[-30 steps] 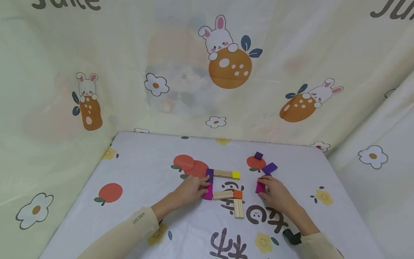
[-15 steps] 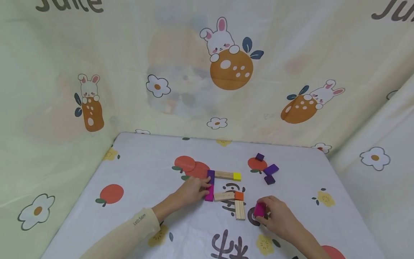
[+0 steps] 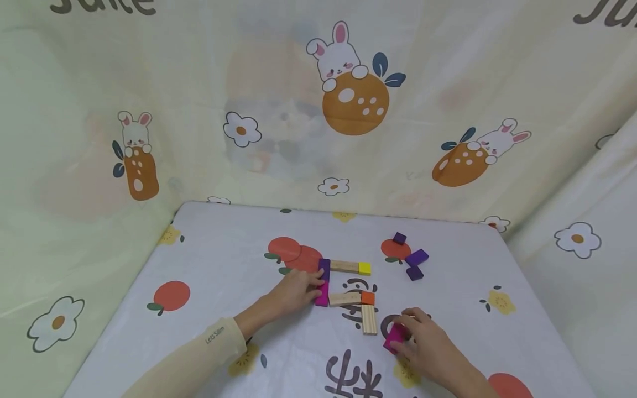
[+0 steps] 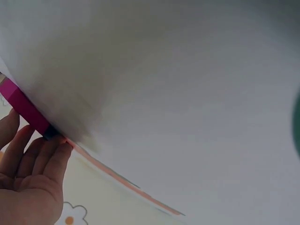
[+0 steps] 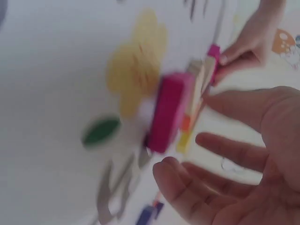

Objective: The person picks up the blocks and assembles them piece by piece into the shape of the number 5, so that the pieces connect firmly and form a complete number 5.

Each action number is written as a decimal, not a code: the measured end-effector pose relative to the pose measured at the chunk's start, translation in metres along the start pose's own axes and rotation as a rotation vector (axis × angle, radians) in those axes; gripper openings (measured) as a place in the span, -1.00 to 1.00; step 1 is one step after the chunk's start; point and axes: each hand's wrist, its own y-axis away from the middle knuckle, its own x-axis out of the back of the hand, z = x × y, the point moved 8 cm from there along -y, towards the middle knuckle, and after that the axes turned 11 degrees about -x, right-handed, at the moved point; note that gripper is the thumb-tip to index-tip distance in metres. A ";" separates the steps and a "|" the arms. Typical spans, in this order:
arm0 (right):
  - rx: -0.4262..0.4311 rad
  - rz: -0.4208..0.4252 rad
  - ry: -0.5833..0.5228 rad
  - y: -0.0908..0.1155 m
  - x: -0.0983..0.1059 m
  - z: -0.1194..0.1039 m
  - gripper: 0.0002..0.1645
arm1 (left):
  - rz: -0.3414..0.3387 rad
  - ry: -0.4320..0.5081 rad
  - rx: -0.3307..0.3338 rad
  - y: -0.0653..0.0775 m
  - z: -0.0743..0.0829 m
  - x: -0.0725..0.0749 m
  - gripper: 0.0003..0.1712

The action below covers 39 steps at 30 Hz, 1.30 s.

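Observation:
With its fingertips, my left hand (image 3: 292, 292) presses on a line of a purple block (image 3: 324, 266) and a magenta block (image 3: 322, 295). In the left wrist view, the fingers of my left hand (image 4: 35, 168) lie along that line's side. My right hand (image 3: 430, 342) is at a second magenta block (image 3: 395, 338), nearest the front. The right wrist view has my right hand (image 5: 239, 164) with thumb and fingers spread and a gap between the thumb and the blurred magenta block (image 5: 168, 112); one fingertip is right at its end.
A natural wood block (image 3: 344, 267) ends in a yellow cube (image 3: 365, 269). Below it, another wood block (image 3: 344, 299) meets an orange cube (image 3: 367, 298), with a third wood block (image 3: 369, 320) in front. Purple pieces (image 3: 416, 257) lie loose at the back right.
My right hand has carried the second magenta block from beside the purple pieces toward the front, and the block's tilt has changed. My left hand has stayed on the line of blocks.

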 end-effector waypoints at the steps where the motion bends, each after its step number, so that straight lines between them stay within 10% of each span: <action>1: 0.020 0.005 0.003 0.001 0.002 0.000 -0.50 | 0.000 0.000 0.001 0.000 0.000 0.000 -0.59; 18: 0.180 -0.097 0.019 0.028 -0.023 -0.009 -0.67 | 0.005 0.007 0.002 0.000 0.000 -0.003 -0.59; 39: 0.604 0.141 0.213 0.070 -0.024 -0.059 -0.61 | -0.006 -0.019 0.019 -0.002 0.001 0.000 -0.59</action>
